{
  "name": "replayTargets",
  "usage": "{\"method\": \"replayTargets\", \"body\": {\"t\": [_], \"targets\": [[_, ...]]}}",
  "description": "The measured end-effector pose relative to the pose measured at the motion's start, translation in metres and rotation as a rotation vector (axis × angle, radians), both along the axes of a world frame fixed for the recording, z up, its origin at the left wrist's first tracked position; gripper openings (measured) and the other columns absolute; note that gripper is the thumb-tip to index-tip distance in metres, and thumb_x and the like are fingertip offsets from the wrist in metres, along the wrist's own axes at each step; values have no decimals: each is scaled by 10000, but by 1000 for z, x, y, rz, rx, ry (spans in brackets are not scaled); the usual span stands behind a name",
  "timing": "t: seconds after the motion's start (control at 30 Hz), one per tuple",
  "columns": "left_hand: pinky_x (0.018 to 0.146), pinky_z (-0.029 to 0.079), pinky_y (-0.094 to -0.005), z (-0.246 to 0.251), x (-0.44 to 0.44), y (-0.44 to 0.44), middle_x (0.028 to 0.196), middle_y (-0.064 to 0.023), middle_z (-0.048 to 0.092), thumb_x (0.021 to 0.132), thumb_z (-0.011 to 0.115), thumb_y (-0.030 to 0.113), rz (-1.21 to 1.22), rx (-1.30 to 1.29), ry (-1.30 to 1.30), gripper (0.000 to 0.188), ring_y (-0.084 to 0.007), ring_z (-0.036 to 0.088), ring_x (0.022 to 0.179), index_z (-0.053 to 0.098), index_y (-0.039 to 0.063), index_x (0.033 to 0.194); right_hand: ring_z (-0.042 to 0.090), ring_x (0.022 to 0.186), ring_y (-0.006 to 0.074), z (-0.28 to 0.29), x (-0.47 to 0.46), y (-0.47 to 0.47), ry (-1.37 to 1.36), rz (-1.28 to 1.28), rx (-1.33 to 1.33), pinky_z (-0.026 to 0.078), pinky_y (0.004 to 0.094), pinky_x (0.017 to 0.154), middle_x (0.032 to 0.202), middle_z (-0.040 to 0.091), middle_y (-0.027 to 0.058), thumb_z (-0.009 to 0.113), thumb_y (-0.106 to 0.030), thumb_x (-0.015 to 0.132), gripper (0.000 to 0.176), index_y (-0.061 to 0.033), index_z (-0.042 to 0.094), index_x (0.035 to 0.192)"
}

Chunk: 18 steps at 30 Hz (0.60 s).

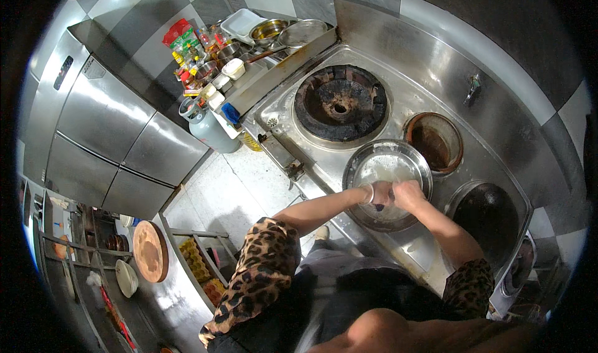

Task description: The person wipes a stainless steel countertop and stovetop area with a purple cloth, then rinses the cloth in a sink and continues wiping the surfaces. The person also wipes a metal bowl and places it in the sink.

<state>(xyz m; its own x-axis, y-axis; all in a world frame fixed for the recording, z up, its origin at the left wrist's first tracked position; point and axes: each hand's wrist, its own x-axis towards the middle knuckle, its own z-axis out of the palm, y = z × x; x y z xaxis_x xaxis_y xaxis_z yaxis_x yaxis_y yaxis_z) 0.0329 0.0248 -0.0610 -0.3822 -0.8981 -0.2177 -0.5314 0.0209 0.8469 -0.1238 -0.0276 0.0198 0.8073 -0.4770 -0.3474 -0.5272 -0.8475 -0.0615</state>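
Observation:
A wide stainless steel basin (pixel 350 175) stands on the metal stove top in front of me, with cloudy liquid (pixel 385 168) in it. Over its near half my left hand (pixel 382 194) and my right hand (pixel 409 195) are together, fingers curled in and touching or nearly so. A white bracelet (pixel 372 194) circles my left wrist. Just below the left hand shows a small dark piece (pixel 379 208), too little of it visible to name. Whether either hand grips it is hidden by the fingers.
A wok burner (pixel 340 104) lies beyond the basin, a brown-rimmed pot (pixel 455 143) to its right. Further right sits a blackened wok (pixel 488 222). A tap (pixel 473 89) juts from the splashback. Bottles and bowls (pixel 205 68) crowd the far-left counter above a gas cylinder (pixel 210 131).

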Motion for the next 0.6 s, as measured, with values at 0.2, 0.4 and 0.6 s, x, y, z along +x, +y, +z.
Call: {"method": "replayTargets", "body": {"t": [0.2, 0.4, 0.6], "targets": [[715, 527, -502, -10, -8, -10, 915, -207, 687, 761, 685, 139, -165, -556, -215, 414, -424, 671, 850, 555, 45, 1143, 686, 715, 360, -14, -25, 8, -502, -140, 294, 533, 427, 649, 795, 679, 244, 710, -223, 797, 362, 67, 646, 1002], [643, 520, -493, 34, -8, 9, 901, -184, 663, 952, 449, 226, -281, -579, -368, 222, -413, 666, 783, 460, 106, 1139, 429, 473, 132, 14, -28, 36, -328, -976, 1403, 311, 288, 427, 606, 444, 0, 667, -206, 829, 214, -54, 543, 914], [656, 538, -447, 46, 0, 4, 848, -125, 616, 911, 528, 217, -274, -714, -326, 192, -348, 674, 803, 491, 101, 1059, 387, 505, 78, -50, -42, 42, -350, -1426, 2070, 268, 228, 426, 703, 443, -30, 562, -218, 945, 123, -113, 518, 898]]}}
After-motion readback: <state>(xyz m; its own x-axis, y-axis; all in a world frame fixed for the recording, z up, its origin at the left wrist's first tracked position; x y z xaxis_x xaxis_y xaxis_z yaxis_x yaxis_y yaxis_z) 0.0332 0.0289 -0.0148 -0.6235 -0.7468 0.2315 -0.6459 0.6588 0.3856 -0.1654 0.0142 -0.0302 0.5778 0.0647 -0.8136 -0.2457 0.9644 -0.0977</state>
